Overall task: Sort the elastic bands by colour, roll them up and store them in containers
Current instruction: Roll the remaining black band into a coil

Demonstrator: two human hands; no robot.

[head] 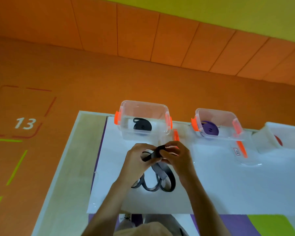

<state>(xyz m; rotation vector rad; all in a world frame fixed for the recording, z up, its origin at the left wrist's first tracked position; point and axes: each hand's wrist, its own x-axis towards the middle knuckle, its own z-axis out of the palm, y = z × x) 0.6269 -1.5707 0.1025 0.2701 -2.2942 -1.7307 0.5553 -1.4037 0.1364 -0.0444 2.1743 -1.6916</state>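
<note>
Both hands together above white table sheet: left hand & right hand pinch rolled end of long dark grey elastic band, fingers curled; loose loops trail below onto sheet.

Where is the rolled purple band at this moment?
In the head view, the purple band lies right of centre inside the middle clear container, between the left container and the white container.
</note>
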